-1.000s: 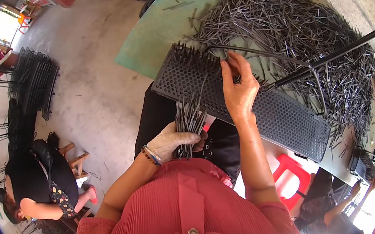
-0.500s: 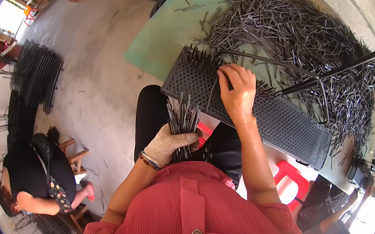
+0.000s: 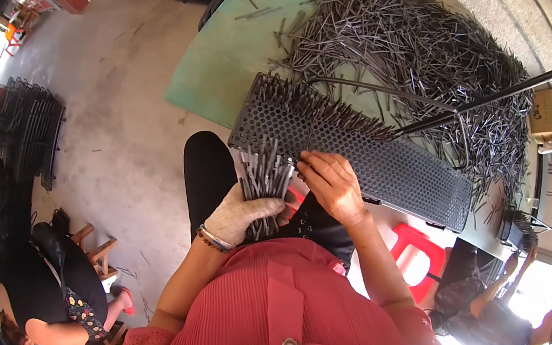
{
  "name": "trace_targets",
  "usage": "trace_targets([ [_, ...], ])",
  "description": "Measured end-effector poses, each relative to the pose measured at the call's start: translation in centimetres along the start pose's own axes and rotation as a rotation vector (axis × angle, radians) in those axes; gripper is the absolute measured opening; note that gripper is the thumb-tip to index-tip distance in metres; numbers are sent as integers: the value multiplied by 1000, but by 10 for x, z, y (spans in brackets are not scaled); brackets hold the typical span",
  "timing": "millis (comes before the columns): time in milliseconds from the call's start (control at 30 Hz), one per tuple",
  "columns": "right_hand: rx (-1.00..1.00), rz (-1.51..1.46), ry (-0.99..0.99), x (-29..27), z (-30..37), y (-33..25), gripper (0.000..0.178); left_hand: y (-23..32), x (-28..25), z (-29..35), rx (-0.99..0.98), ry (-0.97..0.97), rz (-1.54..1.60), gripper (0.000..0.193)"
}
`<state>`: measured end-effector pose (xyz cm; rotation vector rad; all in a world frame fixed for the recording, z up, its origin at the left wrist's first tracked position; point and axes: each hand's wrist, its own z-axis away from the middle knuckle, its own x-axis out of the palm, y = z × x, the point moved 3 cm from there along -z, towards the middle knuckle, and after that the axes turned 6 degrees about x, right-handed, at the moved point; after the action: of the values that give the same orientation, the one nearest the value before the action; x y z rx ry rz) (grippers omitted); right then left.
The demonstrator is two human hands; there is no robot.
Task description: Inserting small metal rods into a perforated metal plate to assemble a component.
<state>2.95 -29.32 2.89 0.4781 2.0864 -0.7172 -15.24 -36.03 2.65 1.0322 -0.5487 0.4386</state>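
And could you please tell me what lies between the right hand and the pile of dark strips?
In the head view, the perforated tray, the strips standing in it and a thin bent rod lie between the right hand and the pile.

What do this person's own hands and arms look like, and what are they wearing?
The left hand wears an off-white fabric glove, with a brown beaded bracelet and a thin pale band at the wrist. The right hand is ungloved, with no bracelet visible. Both forearms are bare below short coral-red fabric sleeves; the left sleeve looks lacy.
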Motion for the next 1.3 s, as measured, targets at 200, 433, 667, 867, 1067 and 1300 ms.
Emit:
trace_targets([
  [200,409,-149,333,-25,-17,12,26,0,22,-10,-51,-126,45,32],
  [433,578,-241,441,-11,-46,42,34,-30,18,-26,-166,-41,80,26],
  [667,441,-41,384,-13,-51,49,35,-29,9,-20,-148,17,61,24],
  [867,481,-110,370,-11,-52,52,33,-25,12,-17,-114,-83,56,25],
  [1067,409,-90,304,-12,-59,47,34,-25,6,-15,-136,-35,56,24],
  [1300,392,-98,260,-10,-61,47,35,-20,6,-12,-82,-43,83,21],
])
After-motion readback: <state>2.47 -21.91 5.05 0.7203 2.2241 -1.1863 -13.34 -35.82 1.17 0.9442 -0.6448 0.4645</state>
